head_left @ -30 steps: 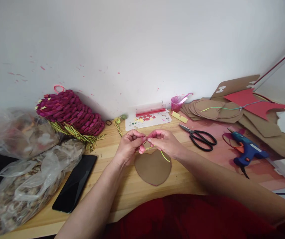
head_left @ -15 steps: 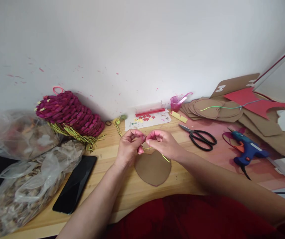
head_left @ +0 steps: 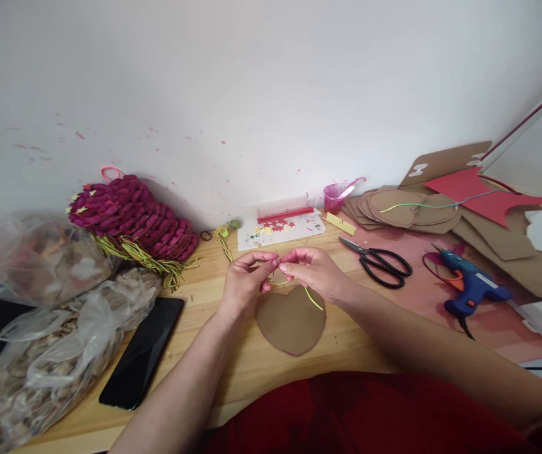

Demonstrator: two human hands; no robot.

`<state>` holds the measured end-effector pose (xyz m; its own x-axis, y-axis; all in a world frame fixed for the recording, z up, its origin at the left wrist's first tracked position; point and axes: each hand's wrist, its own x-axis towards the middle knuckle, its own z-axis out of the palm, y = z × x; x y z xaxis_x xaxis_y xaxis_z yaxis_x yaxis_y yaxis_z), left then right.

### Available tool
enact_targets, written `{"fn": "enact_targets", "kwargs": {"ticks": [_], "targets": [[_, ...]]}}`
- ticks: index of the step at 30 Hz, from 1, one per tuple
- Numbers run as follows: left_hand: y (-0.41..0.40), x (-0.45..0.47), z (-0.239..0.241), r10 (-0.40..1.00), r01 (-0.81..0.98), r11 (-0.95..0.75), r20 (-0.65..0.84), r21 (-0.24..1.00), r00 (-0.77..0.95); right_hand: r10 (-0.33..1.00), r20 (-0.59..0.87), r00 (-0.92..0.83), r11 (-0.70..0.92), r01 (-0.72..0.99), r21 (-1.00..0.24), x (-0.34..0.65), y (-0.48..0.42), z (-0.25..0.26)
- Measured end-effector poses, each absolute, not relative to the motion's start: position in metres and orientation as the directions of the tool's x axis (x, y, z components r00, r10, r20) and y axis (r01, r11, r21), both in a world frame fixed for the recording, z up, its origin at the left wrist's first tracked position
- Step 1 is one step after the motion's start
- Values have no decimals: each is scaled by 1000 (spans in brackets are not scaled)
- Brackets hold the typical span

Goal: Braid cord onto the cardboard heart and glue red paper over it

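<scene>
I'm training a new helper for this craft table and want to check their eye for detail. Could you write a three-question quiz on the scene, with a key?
1. True or false: the black-handled scissors lie to the right of the cardboard heart.
2. Multiple choice: what colour is the cord end hanging below the right hand? A) red B) yellow-green C) white
3. Fill in: the black phone lies between the left forearm and the ____.

Key: 1. True. 2. B. 3. Plastic bag.
</scene>
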<state>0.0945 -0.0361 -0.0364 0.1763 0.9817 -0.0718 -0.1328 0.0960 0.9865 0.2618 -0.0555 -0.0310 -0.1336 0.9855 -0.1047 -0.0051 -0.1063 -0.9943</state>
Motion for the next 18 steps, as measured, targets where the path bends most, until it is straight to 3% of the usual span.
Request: {"fn": "enact_targets", "kwargs": {"ticks": [4, 10, 18], "targets": [[-36, 95, -35, 982, -123, 84, -61, 989, 179, 993, -53, -104, -50, 31, -998, 265, -52, -29], [-36, 95, -35, 984, -144, 81, -56, 986, 168, 992, -96, -82, -102, -78, -992, 268, -50, -23], [-37, 95, -37, 983, -59, 34, -23, 998, 181, 988, -81, -128, -73, 67, -995, 263, -53, -35]]}}
